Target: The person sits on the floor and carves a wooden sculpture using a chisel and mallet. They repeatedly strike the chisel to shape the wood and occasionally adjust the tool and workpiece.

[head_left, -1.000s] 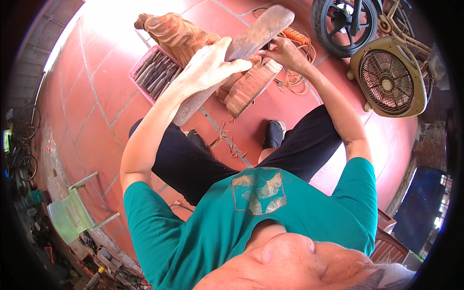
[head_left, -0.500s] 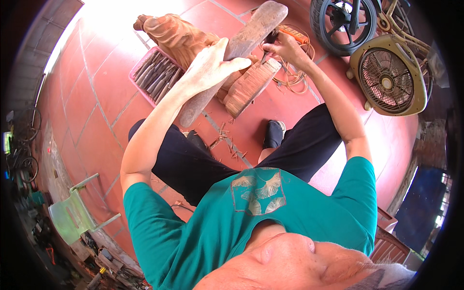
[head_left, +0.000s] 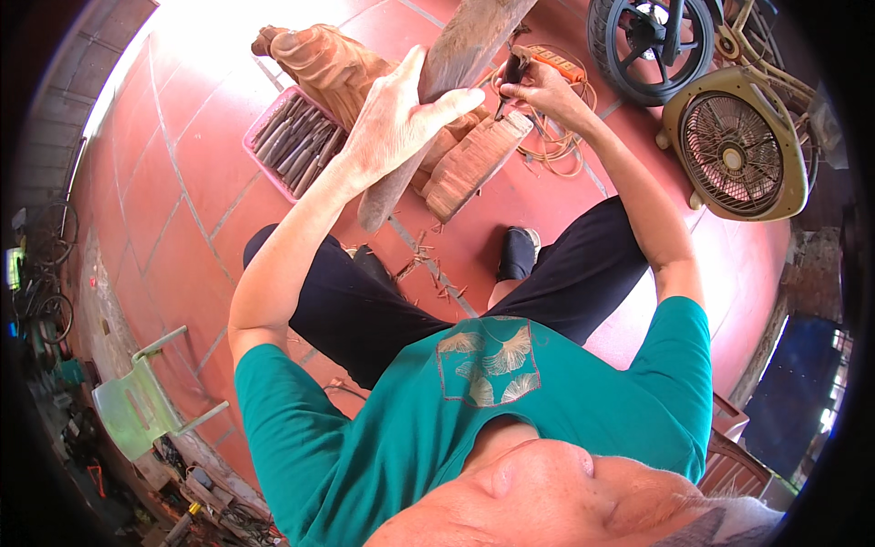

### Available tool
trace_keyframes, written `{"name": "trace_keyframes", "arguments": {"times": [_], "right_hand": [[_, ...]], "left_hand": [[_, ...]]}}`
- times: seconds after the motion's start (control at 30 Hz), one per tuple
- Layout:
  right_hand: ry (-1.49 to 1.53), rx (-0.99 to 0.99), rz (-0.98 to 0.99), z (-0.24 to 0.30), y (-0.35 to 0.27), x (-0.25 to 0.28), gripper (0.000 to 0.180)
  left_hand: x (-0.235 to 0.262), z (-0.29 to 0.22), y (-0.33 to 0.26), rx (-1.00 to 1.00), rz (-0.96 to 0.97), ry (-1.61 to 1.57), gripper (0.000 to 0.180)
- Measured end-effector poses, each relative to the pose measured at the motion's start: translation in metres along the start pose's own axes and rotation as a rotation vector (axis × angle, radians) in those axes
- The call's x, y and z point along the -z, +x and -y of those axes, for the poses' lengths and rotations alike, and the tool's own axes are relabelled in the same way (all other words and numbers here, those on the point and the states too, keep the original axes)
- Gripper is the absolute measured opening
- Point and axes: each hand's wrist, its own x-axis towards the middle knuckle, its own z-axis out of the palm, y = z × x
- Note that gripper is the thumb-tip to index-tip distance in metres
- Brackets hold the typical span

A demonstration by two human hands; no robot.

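My left hand (head_left: pixel 392 128) is closed round the middle of a long, flat wooden mallet (head_left: pixel 469 46), its thumb lying across the wood. The mallet slants over the work, its far end cut off by the upper edge of the view. In my right hand (head_left: pixel 538 87) I grip a dark-handled chisel (head_left: pixel 514 73), its tip down at the end of a thick wooden base (head_left: pixel 469 169). That base belongs to a brown carved wooden figure (head_left: pixel 328 68) lying on its side. The mallet and my left hand hide the figure's middle. A little gap shows between mallet and chisel.
A pink basket (head_left: pixel 253 146) of several carving tools stands left of the figure. An orange power strip (head_left: pixel 556 64) with coiled cord lies beyond my right hand. A box fan (head_left: pixel 729 146) and a motorbike wheel (head_left: pixel 647 50) stand at right. Wood chips (head_left: pixel 424 264) litter the tiles between my feet.
The mallet has shifted up and to the right, its far end leaving the view. My left hand has moved with it. My right hand and the chisel stay nearly in place.
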Motion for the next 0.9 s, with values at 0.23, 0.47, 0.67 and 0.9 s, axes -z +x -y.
{"name": "trace_keyframes", "arguments": {"times": [0.23,0.47,0.67,0.9], "right_hand": [[-0.369,0.237,-0.118,0.004,0.003,-0.001,0.034],[-0.306,0.1,-0.041,-0.001,0.004,0.0,0.04],[-0.512,0.14,-0.032,0.03,-0.004,-0.01,0.045],[-0.473,0.167,-0.055,0.029,-0.007,-0.015,0.04]], "left_hand": [[-0.001,0.017,0.004,0.2,0.289,0.353,0.062],[0.006,-0.023,0.011,0.02,0.082,0.042,0.046],[0.002,-0.021,0.011,0.136,0.067,0.232,0.057],[0.008,-0.01,0.007,0.152,0.186,0.155,0.067]]}}
